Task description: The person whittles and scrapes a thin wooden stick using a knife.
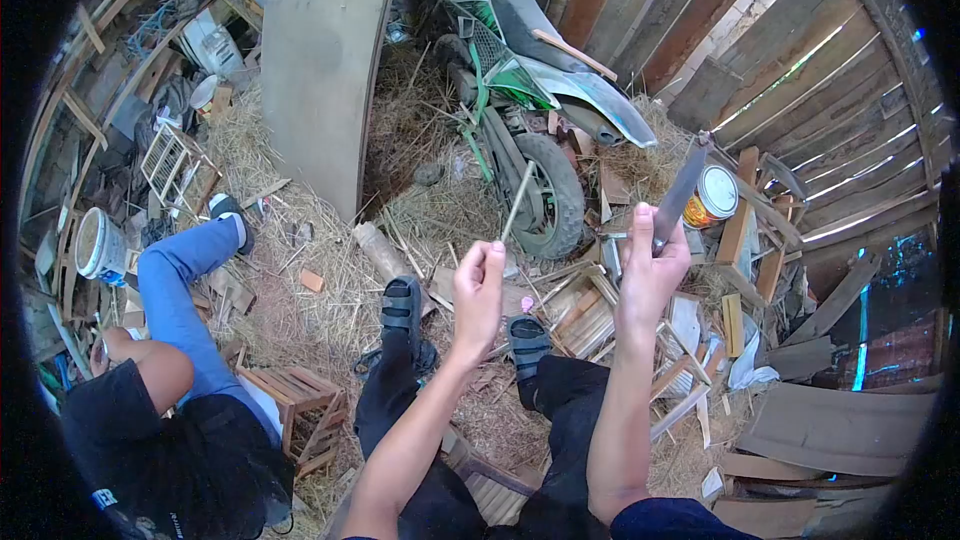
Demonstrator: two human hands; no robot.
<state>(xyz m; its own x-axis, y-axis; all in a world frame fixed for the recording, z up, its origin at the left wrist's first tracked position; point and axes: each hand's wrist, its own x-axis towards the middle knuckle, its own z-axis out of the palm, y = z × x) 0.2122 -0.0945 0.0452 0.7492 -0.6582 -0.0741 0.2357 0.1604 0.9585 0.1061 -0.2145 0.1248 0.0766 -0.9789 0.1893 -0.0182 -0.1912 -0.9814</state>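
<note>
My left hand (pixel 478 292) is closed around the lower end of a thin, pale wooden stick (pixel 519 202), which points up and slightly right. To its right, my right hand (pixel 652 265) grips a dark, flat knife (pixel 682 185) that slants up and away; its handle is hidden in my fingers. The two hands are apart, and the knife does not touch the stick. Both are held in the air above my knees, with straw and wood scraps below.
A green and white motorbike (pixel 530 60) leans ahead, beside a tall board (pixel 320 70). Another person (pixel 180 420) sits at left near a white bucket (pixel 100 248). A paint bucket (pixel 712 196) and wooden crates (pixel 590 310) stand at right. Straw (pixel 290 300) covers the ground.
</note>
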